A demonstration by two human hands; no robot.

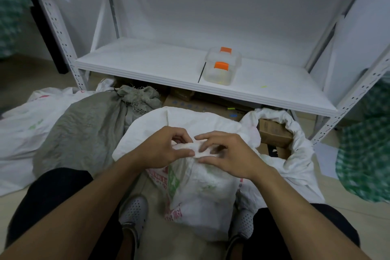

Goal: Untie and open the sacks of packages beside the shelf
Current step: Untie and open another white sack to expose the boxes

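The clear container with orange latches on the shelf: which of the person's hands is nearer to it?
Right. The right hand sits almost directly below the clear container, pinching the white sack's knotted neck. The left hand grips the same neck further to the left.

This looks like a storeroom or parcel-sorting room. Beyond the left hand [162, 150] and right hand [228, 154] stands a white metal shelf [147, 59] with perforated uprights, holding only a clear container [221, 69] with orange clips. Woven sacks lie on the floor around the hands: a grey tied sack [88, 129] to their left, an opened white sack [295, 133] showing cardboard boxes [274, 133] to their right.
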